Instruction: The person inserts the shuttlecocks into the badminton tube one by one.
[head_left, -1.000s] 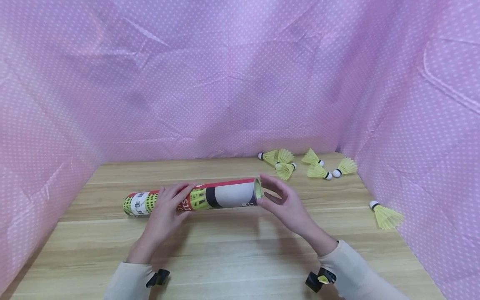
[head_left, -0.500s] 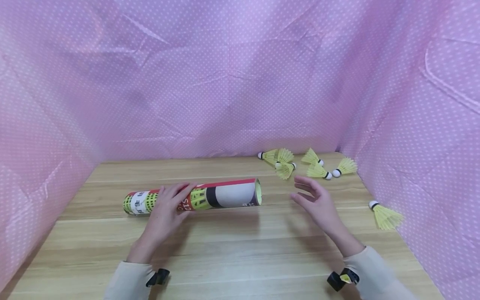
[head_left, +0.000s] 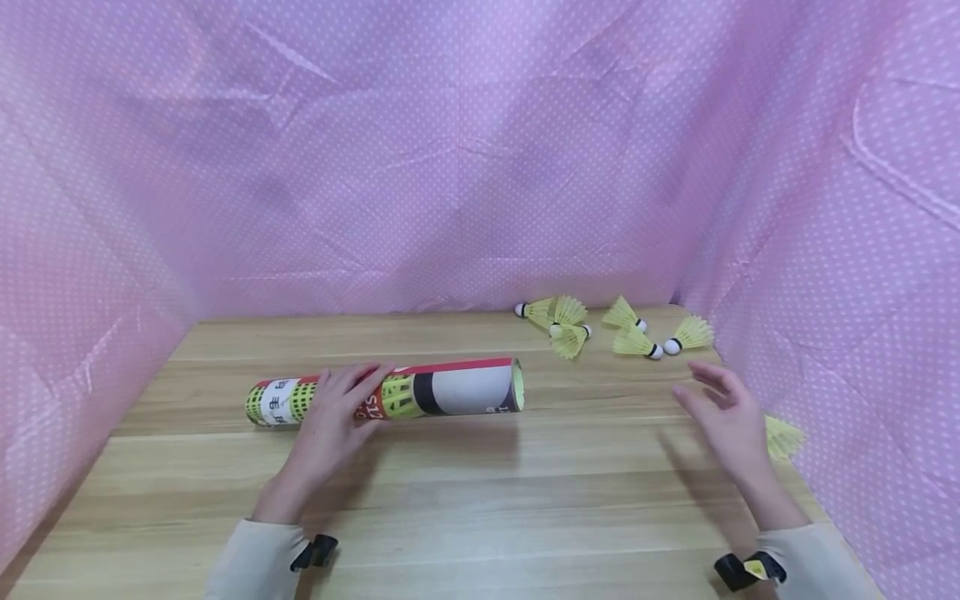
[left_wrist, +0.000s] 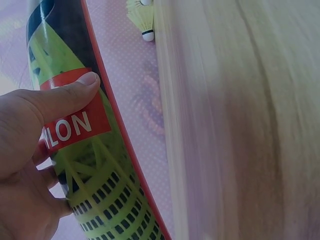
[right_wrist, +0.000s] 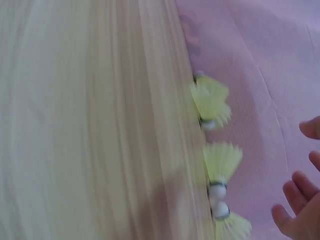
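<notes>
My left hand (head_left: pixel 330 429) grips a printed shuttlecock tube (head_left: pixel 468 392) around its middle, with the thumb across a red label (left_wrist: pixel 75 122) in the left wrist view. The tube lies sideways above the wooden table, its uncapped end facing right. Over the table's right side, my right hand (head_left: pixel 731 425) is held with loosely bent fingers and nothing in them. Just beyond it, a yellow shuttlecock (head_left: pixel 783 437) lies at the right edge, its white base hidden behind the hand. In the right wrist view the fingers (right_wrist: pixel 300 192) are spread apart.
Several yellow shuttlecocks lie along the back of the wooden table (head_left: pixel 465 517): one cluster (head_left: pixel 568 342) near the back middle, another (head_left: pixel 636 342) further right. Pink dotted cloth (head_left: pixel 450 167) hangs behind and on both sides.
My right hand has moved away from the tube's uncapped end, rightward across the table to the lone shuttlecock, now partly covering it. My left hand and the tube stay nearly still; the tube has rolled slightly.
</notes>
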